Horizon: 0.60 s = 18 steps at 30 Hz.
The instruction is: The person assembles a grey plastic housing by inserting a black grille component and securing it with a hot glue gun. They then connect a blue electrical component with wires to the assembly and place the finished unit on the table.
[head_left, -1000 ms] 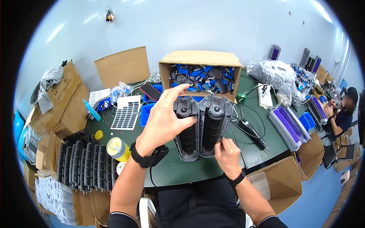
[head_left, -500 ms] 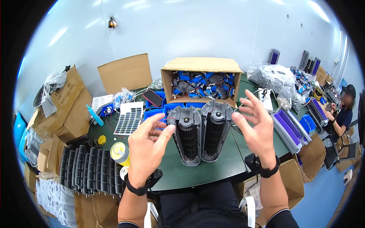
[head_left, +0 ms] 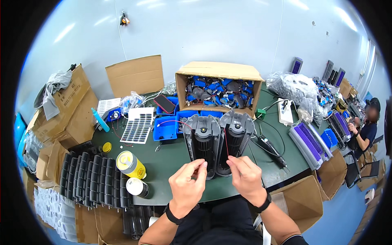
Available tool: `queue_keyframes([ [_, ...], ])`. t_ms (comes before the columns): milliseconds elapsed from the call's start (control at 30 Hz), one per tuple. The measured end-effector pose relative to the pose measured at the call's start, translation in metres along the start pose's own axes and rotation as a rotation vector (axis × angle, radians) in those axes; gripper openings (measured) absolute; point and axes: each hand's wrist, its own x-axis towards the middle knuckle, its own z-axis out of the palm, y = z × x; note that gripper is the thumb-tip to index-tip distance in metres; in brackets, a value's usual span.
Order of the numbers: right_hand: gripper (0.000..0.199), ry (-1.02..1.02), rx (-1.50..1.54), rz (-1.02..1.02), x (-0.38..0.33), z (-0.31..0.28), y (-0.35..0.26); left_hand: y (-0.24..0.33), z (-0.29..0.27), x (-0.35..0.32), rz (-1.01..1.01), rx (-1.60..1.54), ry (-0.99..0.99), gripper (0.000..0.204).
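Two grey plastic housings stand side by side on the table in front of me, the left housing (head_left: 189,143) and the right housing (head_left: 245,141). Each holds a long black slotted fan roller, the left roller (head_left: 203,149) and the right roller (head_left: 233,143). My right hand (head_left: 248,179) pinches a thin red wire (head_left: 226,141) that runs down over the right housing. My left hand (head_left: 187,185) is closed in a pinch by the left housing's near end; what its fingertips hold is too small to make out. Another red wire (head_left: 171,121) loops left from the left housing.
Behind stands a cardboard box (head_left: 179,92) of blue and grey parts, with blue bins (head_left: 164,132) before it. A corded black tool (head_left: 269,148) lies right. A yellow-topped container (head_left: 130,163) and several black rollers (head_left: 94,179) are left. A co-worker (head_left: 367,130) sits far right.
Both hands, spread open beside the housings before, have come down and inward to their near ends and closed into pinches. The right now holds a red wire. The view has shifted slightly.
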Motion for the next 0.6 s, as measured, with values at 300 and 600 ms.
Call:
queue_keyframes([
  [300,0.018,0.043,0.031,0.024,0.002,0.010,0.003,0.013,-0.041,0.068,0.239,0.114,0.143,0.052],
  [600,0.015,0.059,0.093,0.038,-0.009,0.022,0.000,0.000,-0.010,0.013,0.296,0.227,0.068,0.015],
])
